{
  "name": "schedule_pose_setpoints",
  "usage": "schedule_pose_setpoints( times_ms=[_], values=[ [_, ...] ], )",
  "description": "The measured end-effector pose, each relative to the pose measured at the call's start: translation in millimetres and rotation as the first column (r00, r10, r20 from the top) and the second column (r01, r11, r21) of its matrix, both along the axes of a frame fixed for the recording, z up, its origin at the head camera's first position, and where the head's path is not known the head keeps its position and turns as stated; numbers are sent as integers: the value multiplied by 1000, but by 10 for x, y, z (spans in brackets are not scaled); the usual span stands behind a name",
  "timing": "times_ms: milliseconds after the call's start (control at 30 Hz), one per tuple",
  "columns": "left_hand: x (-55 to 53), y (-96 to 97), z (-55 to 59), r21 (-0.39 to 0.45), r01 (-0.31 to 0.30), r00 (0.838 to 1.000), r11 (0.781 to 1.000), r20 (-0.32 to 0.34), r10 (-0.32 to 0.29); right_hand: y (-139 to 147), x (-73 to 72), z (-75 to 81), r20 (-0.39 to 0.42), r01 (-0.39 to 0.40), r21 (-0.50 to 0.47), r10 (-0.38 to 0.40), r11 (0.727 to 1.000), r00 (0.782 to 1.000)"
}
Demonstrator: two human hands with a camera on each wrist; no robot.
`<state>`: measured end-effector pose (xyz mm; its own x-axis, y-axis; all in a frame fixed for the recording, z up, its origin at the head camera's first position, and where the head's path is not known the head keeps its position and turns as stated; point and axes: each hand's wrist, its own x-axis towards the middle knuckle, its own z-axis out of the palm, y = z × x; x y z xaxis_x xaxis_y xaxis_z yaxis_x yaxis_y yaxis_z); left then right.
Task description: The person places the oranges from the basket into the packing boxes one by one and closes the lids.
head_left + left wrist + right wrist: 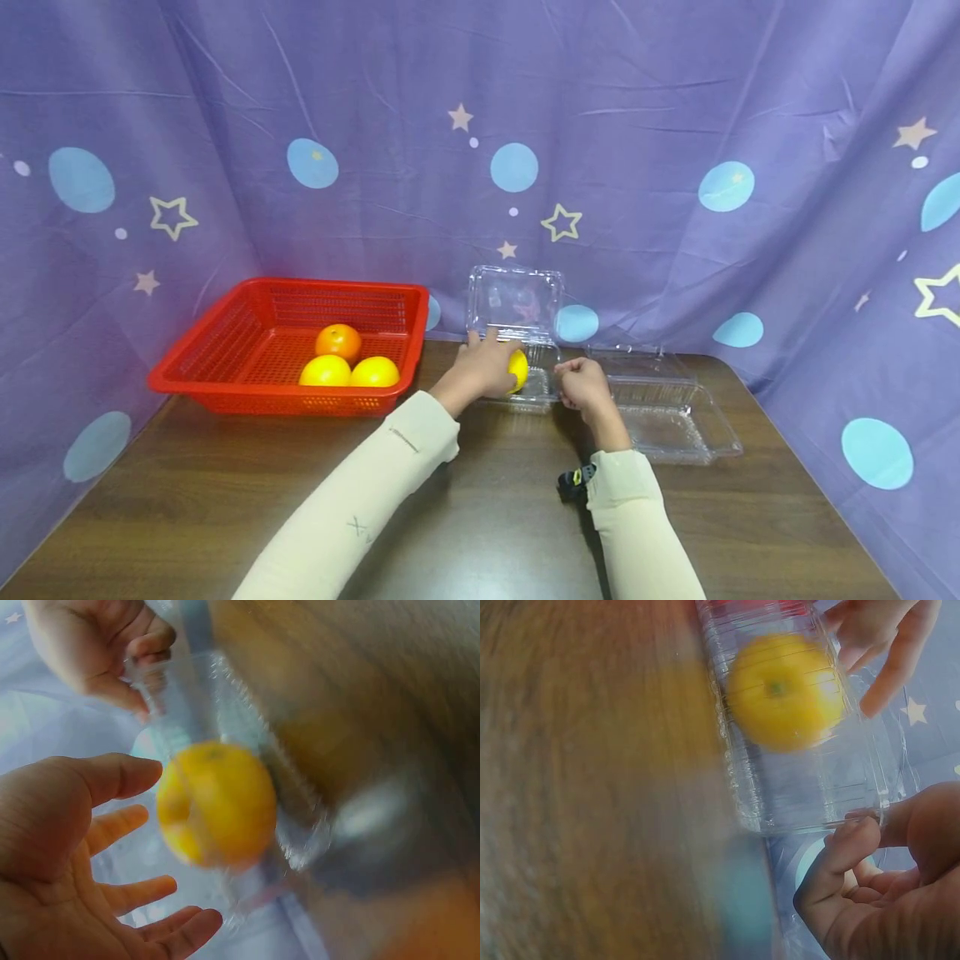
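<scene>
A yellow-orange orange (519,372) sits in the left part of a clear plastic clamshell box (538,385), whose lid (516,298) stands up at the back. My left hand (483,368) is over the box's left end, beside the fruit. The left wrist view shows its fingers (120,776) spread around the orange's side, with a gap between them. At the box's right end, my right hand (585,385) pinches the rim between thumb and forefinger, as the right wrist view shows. Its other fingers are curled in.
A red plastic basket (225,390) on the left holds three more oranges (337,342). A second clear box (667,429) lies open to the right of my right hand. All stand on a brown wooden table (495,525), with a purple curtain (405,167) behind.
</scene>
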<state>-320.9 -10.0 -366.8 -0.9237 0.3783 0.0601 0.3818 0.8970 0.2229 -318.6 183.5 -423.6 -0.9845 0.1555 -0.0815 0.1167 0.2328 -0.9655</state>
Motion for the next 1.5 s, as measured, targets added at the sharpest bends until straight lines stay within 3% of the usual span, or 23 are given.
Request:
schedule_pose_setpoints(
  times_ms=[133,400,567,733,933,1133,1333,1500],
  values=[
    [-1,-177,124,-3,17,998,1000,-58,-17,5,-1,15,4,3,5,-3,1000,1000],
    [-25,-652,366,15,-7,993,1000,-122,8,15,0,15,8,-2,-20,2,1000,1000],
    [-83,-1001,471,-10,-55,987,998,-154,53,21,6,11,11,-2,-31,2,1000,1000],
    [-158,-1344,541,-17,-111,986,994,-130,108,24,0,18,5,-1,-19,1,1000,1000],
    [-254,-1725,521,2,-179,981,984,-73,179,14,4,32,2,-4,-8,4,1000,1000],
    [-311,-2042,420,32,-233,972,972,26,233,-6,-9,22,8,1,-5,-1,1000,1000],
    [-362,-2229,309,23,-232,967,973,119,227,-7,-1,12,4,1,-14,-1,1000,1000],
    [-383,-2275,269,-5,-228,960,974,167,226,-6,5,4,6,5,-11,-5,1000,1000]
  ],
)
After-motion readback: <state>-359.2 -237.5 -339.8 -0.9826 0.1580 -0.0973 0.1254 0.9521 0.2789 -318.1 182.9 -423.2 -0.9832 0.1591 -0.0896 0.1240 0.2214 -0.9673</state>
